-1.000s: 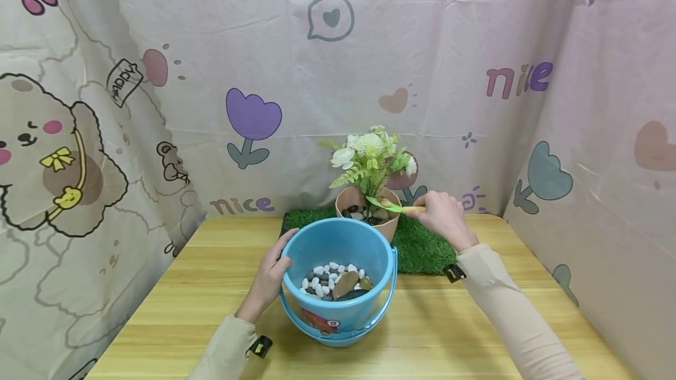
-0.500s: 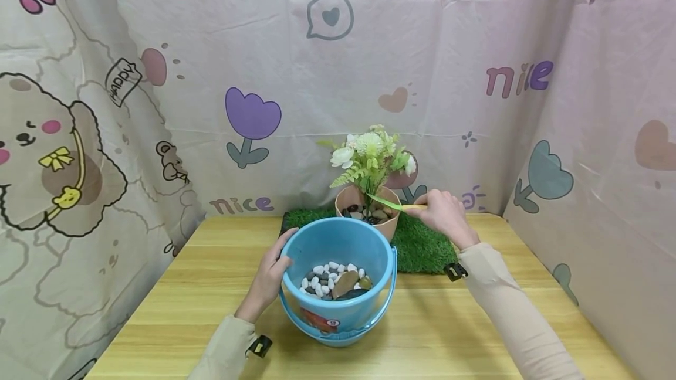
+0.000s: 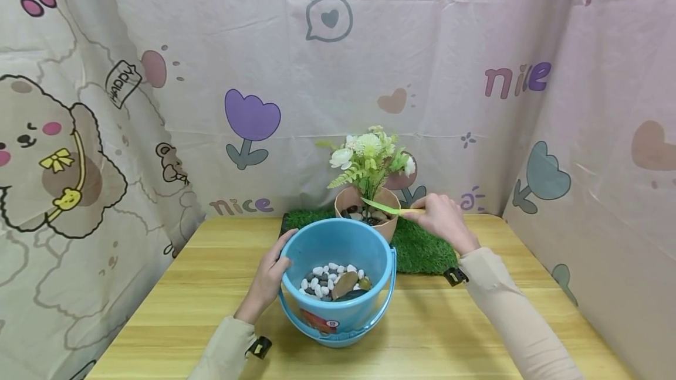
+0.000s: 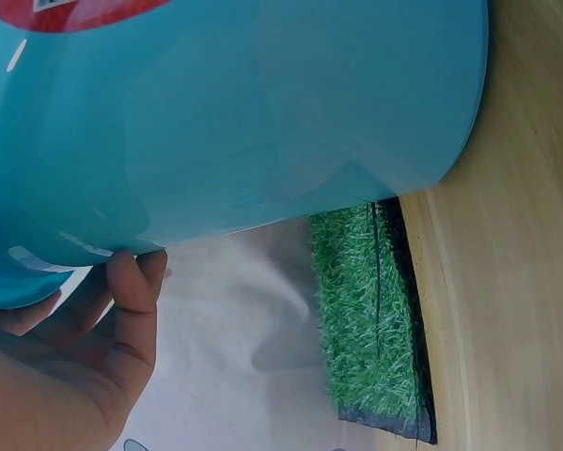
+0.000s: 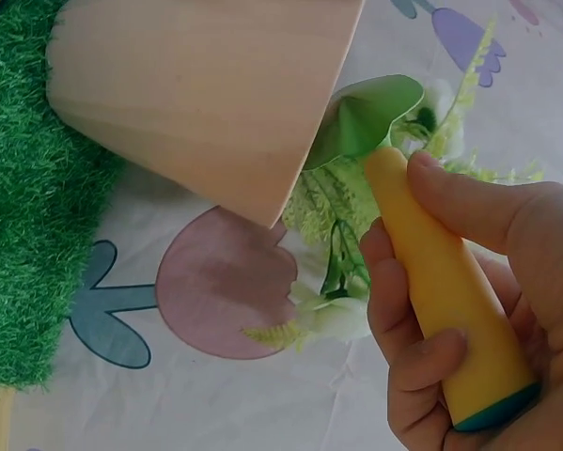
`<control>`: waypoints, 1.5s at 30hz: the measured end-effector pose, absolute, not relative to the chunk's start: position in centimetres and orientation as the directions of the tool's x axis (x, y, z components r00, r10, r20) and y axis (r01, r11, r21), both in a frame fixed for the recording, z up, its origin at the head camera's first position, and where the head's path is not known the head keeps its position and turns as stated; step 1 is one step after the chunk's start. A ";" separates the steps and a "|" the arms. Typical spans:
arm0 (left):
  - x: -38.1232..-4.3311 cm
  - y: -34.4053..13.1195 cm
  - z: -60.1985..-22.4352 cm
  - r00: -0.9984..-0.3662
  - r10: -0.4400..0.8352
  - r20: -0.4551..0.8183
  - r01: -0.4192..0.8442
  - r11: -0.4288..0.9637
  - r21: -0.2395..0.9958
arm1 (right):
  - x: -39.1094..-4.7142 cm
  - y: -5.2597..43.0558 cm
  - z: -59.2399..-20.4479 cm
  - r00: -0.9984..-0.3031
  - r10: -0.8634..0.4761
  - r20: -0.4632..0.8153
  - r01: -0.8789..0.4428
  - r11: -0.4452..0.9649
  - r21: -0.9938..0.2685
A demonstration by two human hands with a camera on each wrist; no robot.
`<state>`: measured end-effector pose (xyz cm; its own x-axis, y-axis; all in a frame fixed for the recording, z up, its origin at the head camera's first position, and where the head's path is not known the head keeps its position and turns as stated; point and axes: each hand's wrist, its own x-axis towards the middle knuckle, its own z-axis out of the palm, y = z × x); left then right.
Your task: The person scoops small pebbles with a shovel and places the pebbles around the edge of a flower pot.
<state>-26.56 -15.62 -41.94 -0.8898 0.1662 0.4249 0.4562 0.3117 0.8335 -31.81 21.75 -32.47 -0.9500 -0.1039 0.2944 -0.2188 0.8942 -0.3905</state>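
My left hand grips the rim of a light blue bucket, thumb over the edge and fingers outside. White and grey pebbles lie inside, with a larger brown stone. My right hand holds a small garden trowel by its yellow handle, fingers wrapped round it. The green blade reaches over the rim of a peach flowerpot, tilted so its edge shows in the head view. White and green flowers stand in the pot among stones.
The pot stands on a green artificial turf mat at the back of the wooden table. The bucket, its handle hanging down, partly hides mat and pot. A printed cloth hangs behind and at the sides.
The trowel has turned in my right hand, from blade face showing to blade edge showing. A brownish stone seen on it a second ago no longer shows there. My left hand stays put.
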 end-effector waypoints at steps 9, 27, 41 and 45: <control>-26.7 -15.6 -41.8 -0.888 0.169 0.428 0.460 0.306 0.834 | -30.9 20.6 -32.0 -0.928 -0.165 0.334 -0.306 0.850 -0.429; -26.6 -15.6 -41.7 -0.894 0.169 0.414 0.448 0.311 0.839 | -27.4 17.1 -28.2 -0.856 -0.478 0.194 -0.512 0.740 -0.437; -26.4 -15.6 -41.9 -0.899 0.164 0.406 0.438 0.308 0.845 | -26.6 14.3 -27.3 -0.778 -0.625 -0.061 -0.562 0.736 -0.378; -26.5 -15.6 -41.9 -0.899 0.164 0.406 0.438 0.307 0.845 | -26.7 14.0 -27.2 -0.783 -0.618 -0.069 -0.551 0.741 -0.384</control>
